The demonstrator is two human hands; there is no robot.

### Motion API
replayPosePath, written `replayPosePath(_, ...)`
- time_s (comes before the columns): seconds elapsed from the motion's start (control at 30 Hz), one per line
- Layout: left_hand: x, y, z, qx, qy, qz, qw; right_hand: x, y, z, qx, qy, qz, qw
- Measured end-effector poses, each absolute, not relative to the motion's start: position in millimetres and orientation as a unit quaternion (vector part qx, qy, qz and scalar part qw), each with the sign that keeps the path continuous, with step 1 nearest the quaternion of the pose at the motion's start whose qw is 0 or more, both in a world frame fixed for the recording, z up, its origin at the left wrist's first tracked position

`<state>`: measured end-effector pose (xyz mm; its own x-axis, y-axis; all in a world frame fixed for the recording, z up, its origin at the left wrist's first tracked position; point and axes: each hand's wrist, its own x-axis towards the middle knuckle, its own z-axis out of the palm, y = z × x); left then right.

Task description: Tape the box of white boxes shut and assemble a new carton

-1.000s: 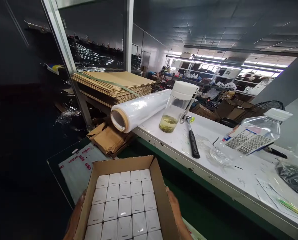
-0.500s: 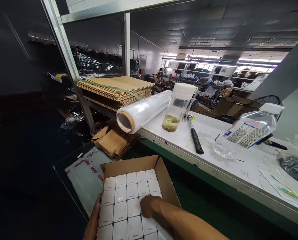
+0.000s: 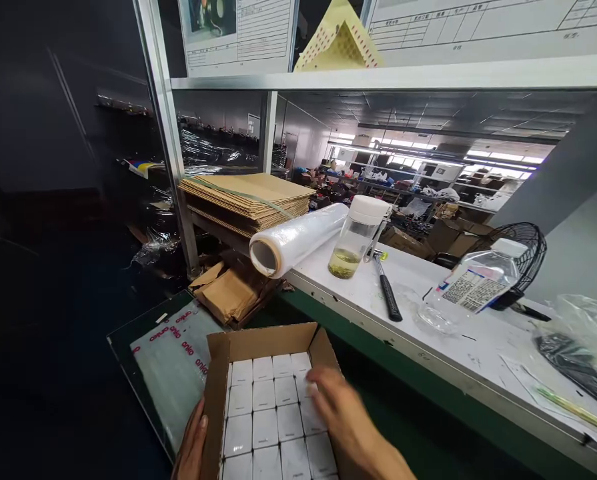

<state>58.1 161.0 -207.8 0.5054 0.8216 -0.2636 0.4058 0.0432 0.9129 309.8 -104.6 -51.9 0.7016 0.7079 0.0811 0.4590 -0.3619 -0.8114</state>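
Observation:
An open cardboard box [image 3: 258,343] sits at the bottom middle, packed with several small white boxes [image 3: 264,420] in rows. My left hand [image 3: 193,443] grips the carton's left wall from outside. Over the white boxes on the right side hovers my right hand [image 3: 341,417], blurred, fingers spread and touching or just above the top row; nothing is visibly held in it.
A white bench [image 3: 428,327] runs along the right with a stretch-film roll [image 3: 298,239], a lidded glass jar [image 3: 358,237], a hammer [image 3: 385,290], a lying plastic bottle [image 3: 471,290] and plastic bags [image 3: 578,340]. Flat cardboard sheets [image 3: 248,197] are stacked behind. A printed plastic sheet [image 3: 171,360] lies left of the carton.
My right hand moved from the carton's right wall into the box, then slid right over the white boxes. The view tilted up, showing the shelf above.

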Motion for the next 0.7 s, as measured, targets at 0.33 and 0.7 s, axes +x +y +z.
replayPosePath(0.33, 59, 138, -228, 0.858, 0.416, 0.154, 0.258, 324, -150, -154, -0.745, -0.145, 0.420, 0.497)
replayPosePath(0.7, 60, 132, -225, 0.886, 0.415, 0.147, 0.146, 287, -99, -223, -0.848, -0.283, 0.313, 0.321)
